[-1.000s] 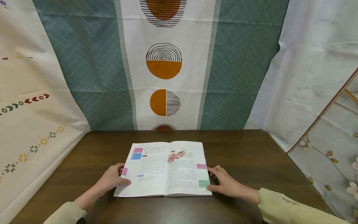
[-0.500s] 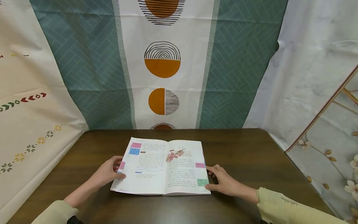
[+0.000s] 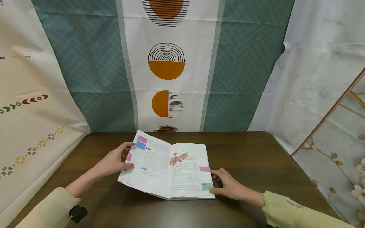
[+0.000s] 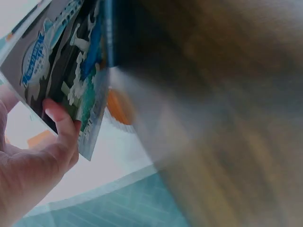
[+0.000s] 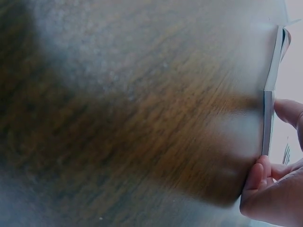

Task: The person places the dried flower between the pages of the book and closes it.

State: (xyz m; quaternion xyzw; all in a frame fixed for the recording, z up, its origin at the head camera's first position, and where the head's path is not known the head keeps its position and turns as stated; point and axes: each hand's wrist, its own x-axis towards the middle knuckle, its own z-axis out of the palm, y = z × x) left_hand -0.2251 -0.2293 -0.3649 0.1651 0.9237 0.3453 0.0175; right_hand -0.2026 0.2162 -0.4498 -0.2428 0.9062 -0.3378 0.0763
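Observation:
An open book (image 3: 186, 177) lies on the dark wooden table, its right half flat and its left half raised and tilted. My left hand (image 3: 115, 161) grips the outer edge of the raised half, thumb on the page and fingers behind. In the left wrist view, the fingers (image 4: 61, 123) press against the book's illustrated cover (image 4: 80, 71). At the right page's outer edge, my right hand (image 3: 228, 186) holds the book, thumb on the page near a green block. The right wrist view shows the book's thin edge (image 5: 268, 118) between thumb and curled fingers.
Brown table (image 3: 242, 155) surrounds the book. Behind it hangs a green and white patterned cloth (image 3: 171, 72). A cream cloth (image 3: 34, 126) drapes on the left, and a marbled floral cloth (image 3: 322, 95) on the right. A black device sits on the left wrist (image 3: 77, 213).
My left hand has risen, lifting the left half of the book off the table so it tilts up. The right hand stays at the right edge.

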